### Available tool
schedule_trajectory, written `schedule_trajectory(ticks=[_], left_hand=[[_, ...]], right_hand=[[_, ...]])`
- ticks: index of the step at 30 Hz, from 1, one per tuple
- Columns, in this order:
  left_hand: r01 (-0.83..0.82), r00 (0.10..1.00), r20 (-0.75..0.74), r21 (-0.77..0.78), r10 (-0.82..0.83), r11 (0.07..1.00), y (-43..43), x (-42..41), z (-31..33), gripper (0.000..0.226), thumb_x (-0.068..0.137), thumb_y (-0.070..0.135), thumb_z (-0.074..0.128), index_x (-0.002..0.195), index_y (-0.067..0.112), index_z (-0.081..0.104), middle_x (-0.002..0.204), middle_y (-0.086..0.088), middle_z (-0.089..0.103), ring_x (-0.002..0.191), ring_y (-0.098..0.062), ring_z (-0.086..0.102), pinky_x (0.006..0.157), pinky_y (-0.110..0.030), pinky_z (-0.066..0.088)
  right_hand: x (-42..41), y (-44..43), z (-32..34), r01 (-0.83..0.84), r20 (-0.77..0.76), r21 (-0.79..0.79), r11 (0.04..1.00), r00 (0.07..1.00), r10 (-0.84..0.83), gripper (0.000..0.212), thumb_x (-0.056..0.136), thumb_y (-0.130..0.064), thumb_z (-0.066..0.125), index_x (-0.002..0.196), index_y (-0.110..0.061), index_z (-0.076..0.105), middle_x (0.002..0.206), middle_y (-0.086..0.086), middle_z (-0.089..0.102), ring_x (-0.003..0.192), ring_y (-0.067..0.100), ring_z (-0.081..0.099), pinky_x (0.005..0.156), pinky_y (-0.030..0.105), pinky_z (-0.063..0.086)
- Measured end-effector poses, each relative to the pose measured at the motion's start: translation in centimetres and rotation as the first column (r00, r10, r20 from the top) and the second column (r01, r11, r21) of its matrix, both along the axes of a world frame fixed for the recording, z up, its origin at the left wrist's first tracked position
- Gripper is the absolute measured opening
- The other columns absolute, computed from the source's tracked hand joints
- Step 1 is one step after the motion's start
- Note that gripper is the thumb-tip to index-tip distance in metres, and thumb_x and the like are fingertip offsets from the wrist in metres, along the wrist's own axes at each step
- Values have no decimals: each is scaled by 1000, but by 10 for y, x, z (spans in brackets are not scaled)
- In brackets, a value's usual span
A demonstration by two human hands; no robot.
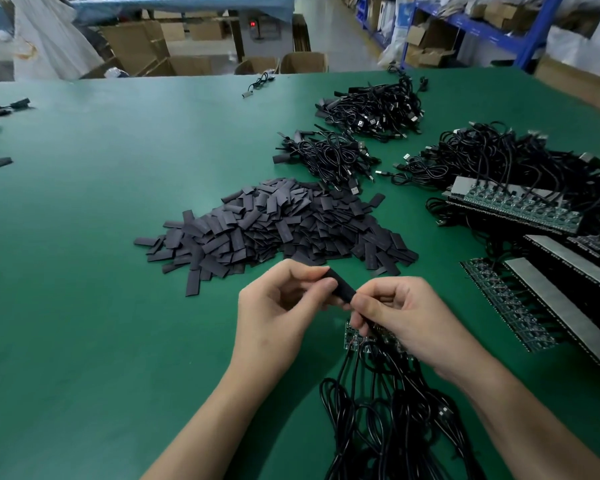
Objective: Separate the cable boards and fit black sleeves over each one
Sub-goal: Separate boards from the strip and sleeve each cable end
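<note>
A black sleeve (342, 287) hangs between my hands just above the green table (101, 237). My left hand (278, 313) pinches its far end. My right hand (406, 320) pinches its near end, where a board seems to go in, though my fingers hide the joint. Under my right hand lies a strip of small green cable boards (355, 337), their black cables (388, 420) trailing toward me. A large heap of loose black sleeves (274, 226) lies just beyond my hands.
Two piles of sleeved cables (326, 157) (374, 107) lie farther back. On the right sit panels of joined boards (513, 202) (510, 303) with tangled cables (506, 157). Cardboard boxes (187, 64) and blue shelving (465, 26) stand past the table's far edge.
</note>
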State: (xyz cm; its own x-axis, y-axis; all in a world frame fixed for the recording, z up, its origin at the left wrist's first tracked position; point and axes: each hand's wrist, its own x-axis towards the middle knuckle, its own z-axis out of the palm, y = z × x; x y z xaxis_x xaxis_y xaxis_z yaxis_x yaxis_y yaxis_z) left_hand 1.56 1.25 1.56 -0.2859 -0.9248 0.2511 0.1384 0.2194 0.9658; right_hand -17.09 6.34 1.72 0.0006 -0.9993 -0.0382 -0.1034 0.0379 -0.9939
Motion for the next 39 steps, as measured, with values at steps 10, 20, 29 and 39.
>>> schedule_trajectory(ticks=[10, 20, 29, 39], left_hand=[[-36, 941, -309, 318, 139, 947, -14, 13, 3, 17, 84, 21, 72, 98, 12, 72, 81, -9, 75, 76, -18, 74, 70, -26, 60], [245, 528, 839, -303, 135, 921, 0, 4, -11, 71, 82, 85, 41, 131, 40, 65, 125, 23, 50, 121, -2, 39, 98, -28, 32], [295, 659, 751, -193, -53, 936, 1, 3, -6, 32, 84, 54, 76, 109, 35, 70, 110, 22, 60, 110, -2, 49, 99, -27, 41], [263, 903, 291, 211, -317, 942, -7, 10, 5, 17, 85, 4, 80, 101, 11, 74, 81, 0, 65, 75, -11, 61, 82, -27, 53]], right_hand=[[-11, 9, 12, -105, -362, 50, 993, 925, 116, 22, 85, -55, 75, 85, -34, 76, 92, -6, 76, 86, 18, 73, 83, 40, 57], [-29, -40, 54, 237, -391, -231, 944, 866, -313, 19, 100, -33, 64, 86, -26, 75, 69, 1, 72, 48, 12, 64, 45, 16, 47], [-51, -216, 147, 329, -769, -246, 911, 507, -391, 57, 107, -54, 41, 132, -9, 64, 132, 13, 66, 116, 30, 60, 96, 36, 44], [-19, -33, 49, 142, -556, -136, 981, 808, -194, 31, 97, -57, 51, 100, -39, 75, 96, -19, 76, 91, 9, 72, 82, 33, 58]])
